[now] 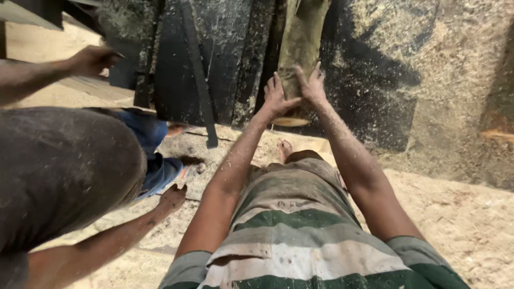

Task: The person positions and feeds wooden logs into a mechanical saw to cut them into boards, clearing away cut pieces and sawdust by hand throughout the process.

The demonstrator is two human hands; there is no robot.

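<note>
A greenish-brown log (301,37) lies on a dark, sawdust-covered machine bed (225,59), its cut end facing me. My left hand (277,96) presses flat against the left side of the log's near end, fingers spread. My right hand (310,84) rests on the right side of the same end, fingers spread upward. Both of my arms are dusted with sawdust. Below them I see my striped green and grey shirt (294,235) and one bare foot (284,148).
A co-worker in a dark shirt (59,166) and blue trousers bends at my left. That person's one hand (93,59) reaches the machine's edge, the other hand (172,197) hangs low. Sawdust covers the floor (460,225). An orange wood piece (498,134) lies at far right.
</note>
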